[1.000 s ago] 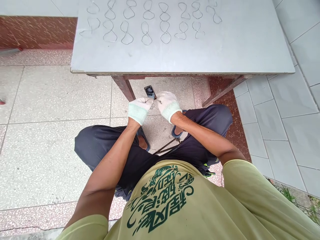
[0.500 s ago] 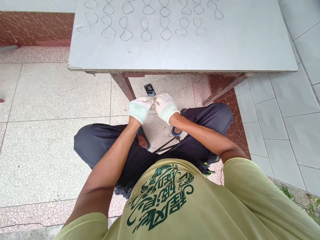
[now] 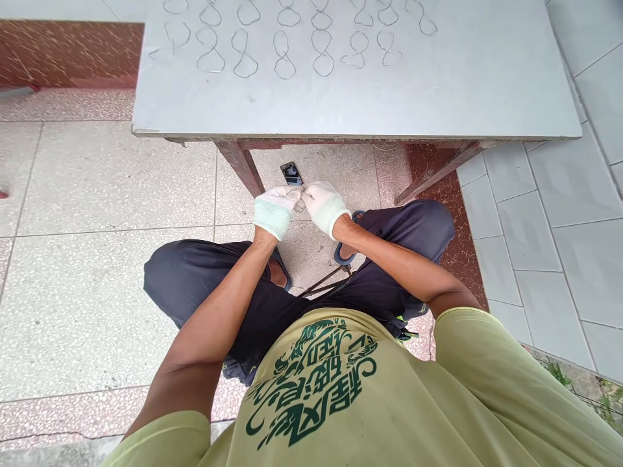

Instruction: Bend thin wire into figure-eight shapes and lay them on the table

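Wire between both gloved hands looks thin, mostly hidden.

Fifteen wire figures on one table; two hands; one phone.

Can't tell what's between left hand and right hand; too small. Near end of phone blocked by hands. Several top-row wire figure-eights and tabletop clipped by upper edge.

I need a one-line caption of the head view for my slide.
Gloved left hand and right hand close together before a table of bent wires.
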`<move>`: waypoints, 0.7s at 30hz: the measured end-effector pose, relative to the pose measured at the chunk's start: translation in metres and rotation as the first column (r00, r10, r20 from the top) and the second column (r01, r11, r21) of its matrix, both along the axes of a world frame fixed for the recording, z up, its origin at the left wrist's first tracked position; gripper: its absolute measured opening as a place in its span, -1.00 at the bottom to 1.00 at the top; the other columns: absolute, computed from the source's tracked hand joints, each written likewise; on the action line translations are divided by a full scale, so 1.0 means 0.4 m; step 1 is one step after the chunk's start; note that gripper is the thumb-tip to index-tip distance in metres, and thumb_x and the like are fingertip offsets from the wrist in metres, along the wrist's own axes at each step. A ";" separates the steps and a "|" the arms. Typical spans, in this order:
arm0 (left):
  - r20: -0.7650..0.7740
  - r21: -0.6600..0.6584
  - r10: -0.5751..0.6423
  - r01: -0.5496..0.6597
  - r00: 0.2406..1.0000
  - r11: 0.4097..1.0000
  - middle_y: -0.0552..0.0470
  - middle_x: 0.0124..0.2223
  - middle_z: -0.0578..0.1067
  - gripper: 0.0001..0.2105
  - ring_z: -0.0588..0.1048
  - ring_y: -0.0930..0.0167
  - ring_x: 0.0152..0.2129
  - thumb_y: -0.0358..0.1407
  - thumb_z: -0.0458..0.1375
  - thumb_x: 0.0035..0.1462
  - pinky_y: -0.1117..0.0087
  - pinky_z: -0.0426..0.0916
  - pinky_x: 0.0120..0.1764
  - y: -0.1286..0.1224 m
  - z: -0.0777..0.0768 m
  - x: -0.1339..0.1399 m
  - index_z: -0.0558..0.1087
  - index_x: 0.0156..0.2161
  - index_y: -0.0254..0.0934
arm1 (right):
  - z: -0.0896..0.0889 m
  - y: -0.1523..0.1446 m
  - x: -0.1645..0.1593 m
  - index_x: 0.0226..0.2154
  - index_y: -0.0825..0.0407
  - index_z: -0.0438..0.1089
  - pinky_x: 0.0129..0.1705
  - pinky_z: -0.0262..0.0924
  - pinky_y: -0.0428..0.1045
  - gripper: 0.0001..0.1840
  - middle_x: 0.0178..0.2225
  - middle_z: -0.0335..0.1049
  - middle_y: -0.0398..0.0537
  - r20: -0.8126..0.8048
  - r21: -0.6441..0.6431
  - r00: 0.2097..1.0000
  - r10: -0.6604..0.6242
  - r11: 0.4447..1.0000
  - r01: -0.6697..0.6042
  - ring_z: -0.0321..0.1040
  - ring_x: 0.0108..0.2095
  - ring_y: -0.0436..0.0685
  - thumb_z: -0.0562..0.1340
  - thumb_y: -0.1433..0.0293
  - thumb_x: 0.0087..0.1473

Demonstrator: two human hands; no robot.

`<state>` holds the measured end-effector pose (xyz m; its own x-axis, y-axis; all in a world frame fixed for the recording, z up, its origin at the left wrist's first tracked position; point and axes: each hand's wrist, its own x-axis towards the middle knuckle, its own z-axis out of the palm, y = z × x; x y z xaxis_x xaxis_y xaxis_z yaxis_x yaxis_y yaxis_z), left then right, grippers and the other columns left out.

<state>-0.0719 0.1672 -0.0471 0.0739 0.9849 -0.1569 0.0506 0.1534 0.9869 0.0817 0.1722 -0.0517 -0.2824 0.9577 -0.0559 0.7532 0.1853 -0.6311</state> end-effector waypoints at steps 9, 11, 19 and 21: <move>0.049 0.015 -0.065 0.064 0.997 0.998 -0.07 -0.40 0.69 -0.80 0.58 0.41 -0.46 -0.22 0.38 0.28 0.38 0.52 -0.27 0.002 0.038 -0.019 0.67 -0.34 -0.31 | 0.002 -0.004 0.031 -0.40 -0.01 0.54 0.04 0.37 0.06 -0.73 -0.30 0.62 -0.09 -0.588 -0.367 0.750 -0.304 0.926 0.088 0.50 -0.18 0.14 0.35 0.19 0.27; 0.048 0.019 -0.073 0.072 0.996 0.997 -0.07 -0.39 0.70 -0.80 0.58 0.41 -0.47 -0.23 0.38 0.28 0.38 0.52 -0.27 0.000 0.042 -0.019 0.68 -0.34 -0.31 | -0.002 -0.004 0.037 -0.40 -0.01 0.56 0.08 0.37 0.06 -0.76 -0.31 0.63 -0.10 -0.683 -0.418 0.649 -0.336 0.908 0.030 0.50 -0.18 0.13 0.42 0.18 0.18; 0.070 0.045 -0.026 0.023 0.997 0.999 -0.07 -0.38 0.71 -0.81 0.60 0.40 -0.45 -0.21 0.39 0.26 0.38 0.51 -0.27 -0.009 0.023 -0.007 0.68 -0.30 -0.32 | -0.031 -0.001 0.047 -0.42 -0.03 0.59 0.16 0.37 0.08 -0.66 -0.30 0.66 -0.11 -0.761 -0.447 0.538 -0.361 0.894 -0.032 0.55 -0.13 0.16 0.58 0.09 -0.03; 0.078 0.022 -0.044 0.043 0.996 0.999 -0.08 -0.38 0.70 -0.81 0.60 0.41 -0.47 -0.23 0.40 0.25 0.38 0.50 -0.28 -0.001 0.022 -0.007 0.66 -0.32 -0.32 | -0.031 0.005 0.049 -0.43 -0.03 0.58 0.19 0.36 0.09 -0.66 -0.27 0.68 -0.09 -0.734 -0.453 0.572 -0.366 0.891 -0.012 0.57 -0.08 0.18 0.56 0.08 0.03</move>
<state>-0.0749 0.1668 -0.0381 0.1281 0.9833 -0.1290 -0.0211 0.1327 0.9909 0.1013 0.1743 -0.0642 -0.2185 0.9419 -0.2552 -0.0890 -0.2796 -0.9560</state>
